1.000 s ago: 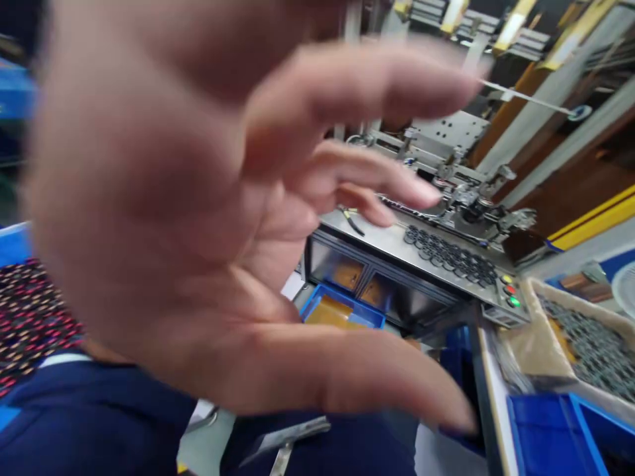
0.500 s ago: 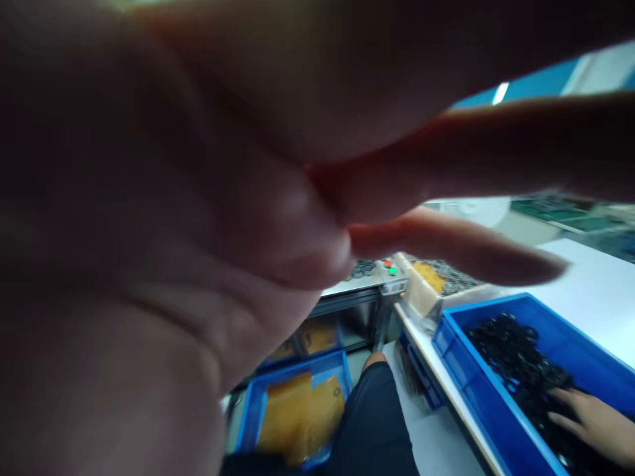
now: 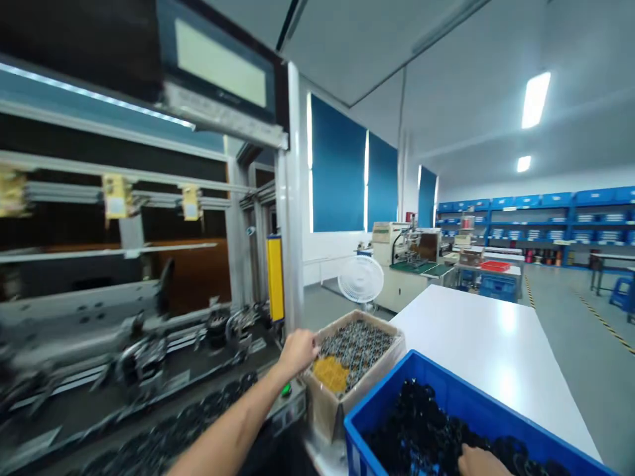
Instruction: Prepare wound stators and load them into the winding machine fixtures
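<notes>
My left hand (image 3: 297, 352) reaches forward to the near left rim of an open cardboard box (image 3: 333, 400). Its fingers curl over that edge. The box holds several small grey ring-shaped parts and a yellow patch (image 3: 331, 374). My right hand (image 3: 482, 461) shows only in part at the bottom edge, lying among black ring parts (image 3: 421, 430) in a blue plastic bin (image 3: 364, 416). Its fingers are hidden.
A metal assembly machine (image 3: 129, 344) with rails and more black rings on its deck stands on the left, with a yellow post (image 3: 275, 277) and a screen (image 3: 218, 63) above. A white table (image 3: 486, 344) stretches right, a white fan (image 3: 361, 279) behind it. Workstations and blue shelves stand far back.
My left hand, which filled the view close to the camera, has dropped away to the cardboard box. The view has swung up from the bench toward the room.
</notes>
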`<action>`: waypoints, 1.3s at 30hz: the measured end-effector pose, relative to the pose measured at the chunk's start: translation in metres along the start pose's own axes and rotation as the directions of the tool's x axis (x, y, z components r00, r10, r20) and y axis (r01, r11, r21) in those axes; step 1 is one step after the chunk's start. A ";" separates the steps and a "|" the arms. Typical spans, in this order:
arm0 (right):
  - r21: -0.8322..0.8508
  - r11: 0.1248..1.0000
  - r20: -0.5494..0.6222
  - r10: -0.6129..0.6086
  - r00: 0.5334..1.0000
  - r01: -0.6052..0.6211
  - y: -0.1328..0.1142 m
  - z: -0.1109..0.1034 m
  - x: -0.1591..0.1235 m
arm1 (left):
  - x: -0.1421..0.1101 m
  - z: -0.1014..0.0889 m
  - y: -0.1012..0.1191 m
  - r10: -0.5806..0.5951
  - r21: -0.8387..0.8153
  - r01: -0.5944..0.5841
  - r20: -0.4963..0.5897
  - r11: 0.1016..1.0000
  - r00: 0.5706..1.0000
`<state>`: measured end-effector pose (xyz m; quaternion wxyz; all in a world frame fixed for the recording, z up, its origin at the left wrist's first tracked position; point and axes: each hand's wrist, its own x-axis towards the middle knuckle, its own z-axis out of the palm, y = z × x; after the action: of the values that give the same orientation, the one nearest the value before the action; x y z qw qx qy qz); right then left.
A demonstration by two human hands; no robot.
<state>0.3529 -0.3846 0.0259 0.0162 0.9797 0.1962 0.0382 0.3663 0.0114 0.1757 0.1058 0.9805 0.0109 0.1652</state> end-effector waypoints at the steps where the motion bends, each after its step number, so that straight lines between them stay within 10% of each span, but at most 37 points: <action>1: -0.007 0.999 0.002 0.032 0.999 -0.032 -0.003 0.003 0.001 | 0.009 0.013 -0.001 -0.021 0.040 0.019 0.046 0.999 0.999; 8: -0.098 0.990 0.176 0.115 0.978 -0.099 -0.002 0.009 -0.008 | 0.039 0.073 -0.015 -0.183 0.151 0.153 0.209 0.977 0.961; 16: -0.130 0.992 0.195 0.015 0.981 0.010 0.010 -0.006 -0.009 | 0.050 0.075 -0.013 -0.239 -0.183 0.248 0.070 0.951 0.969; 23: 0.268 0.940 -0.155 -0.176 0.972 0.213 0.013 -0.006 0.003 | -0.065 0.077 0.010 -0.139 -0.570 0.081 -0.058 0.818 0.989; 25: 0.333 0.882 -0.314 -0.228 0.922 0.332 -0.014 -0.026 -0.003 | -0.121 0.085 0.022 -0.090 -0.697 0.016 -0.070 0.717 0.993; 27: 0.359 0.786 -0.435 -0.336 0.836 0.503 -0.051 -0.052 -0.012 | -0.166 0.089 0.034 -0.056 -0.957 -0.090 -0.110 0.275 0.992; 29: 0.349 0.649 -0.526 -0.461 0.715 0.676 -0.089 -0.077 -0.022 | -0.194 0.087 0.044 -0.043 -0.992 -0.123 -0.123 0.015 0.991; 33: 0.280 0.460 -0.707 -0.495 0.505 0.842 -0.138 -0.095 -0.041 | -0.211 0.076 0.060 0.002 -0.989 -0.058 -0.059 -0.138 0.998; 39: 0.164 0.468 -0.800 -0.451 0.394 0.868 -0.141 -0.083 -0.062 | -0.217 0.071 0.081 0.056 -0.945 0.076 0.061 -0.317 0.997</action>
<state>0.2353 -0.2768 0.0983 -0.3300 0.6735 0.5841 0.3104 0.1831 -0.0940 0.0576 0.8591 0.4925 -0.1237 0.0643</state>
